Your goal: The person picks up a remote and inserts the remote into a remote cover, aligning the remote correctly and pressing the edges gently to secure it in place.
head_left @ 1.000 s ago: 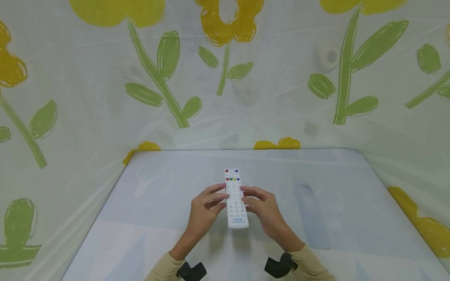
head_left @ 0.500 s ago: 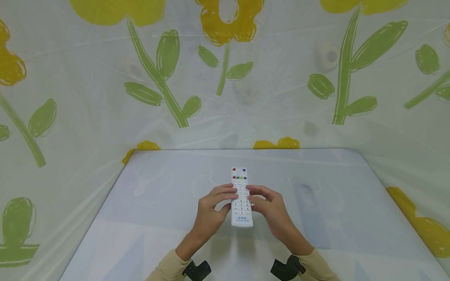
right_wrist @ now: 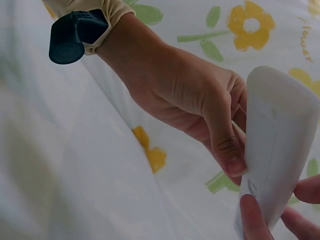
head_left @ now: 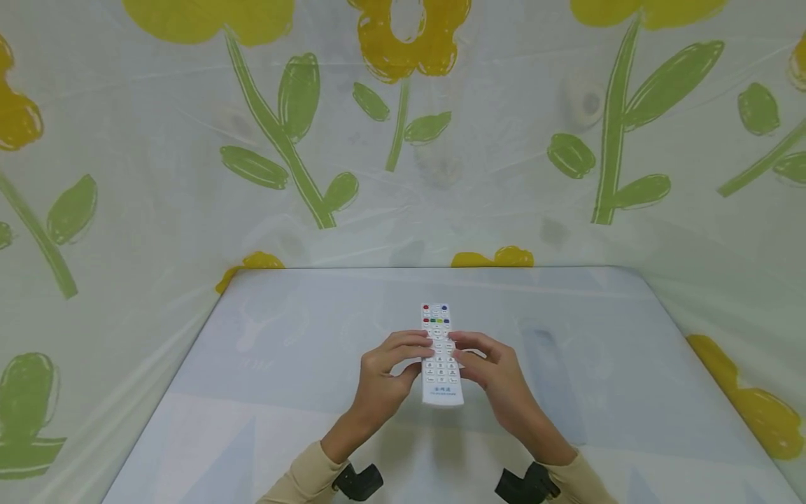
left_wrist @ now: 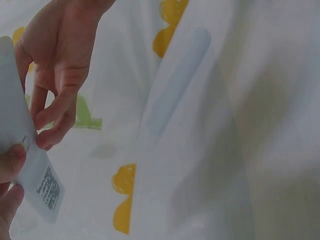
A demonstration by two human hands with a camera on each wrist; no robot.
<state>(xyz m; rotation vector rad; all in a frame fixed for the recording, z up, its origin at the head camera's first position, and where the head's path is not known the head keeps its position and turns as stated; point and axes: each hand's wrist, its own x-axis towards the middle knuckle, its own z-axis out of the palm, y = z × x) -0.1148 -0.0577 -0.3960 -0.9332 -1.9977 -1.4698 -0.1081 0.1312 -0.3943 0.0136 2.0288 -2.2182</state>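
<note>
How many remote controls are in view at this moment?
1: the white remote control, held over the table between the left hand and the right hand. Both wrist views show its back.

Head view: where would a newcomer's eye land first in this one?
On the long white plastic remote control, held near the middle by the left hand and right hand above a pale blue-and-white table. Next, the whitish sheet behind, printed with big yellow flowers and green leaves, fills the upper half. Below, an angular black piece sits by each beige sleeve.
</note>
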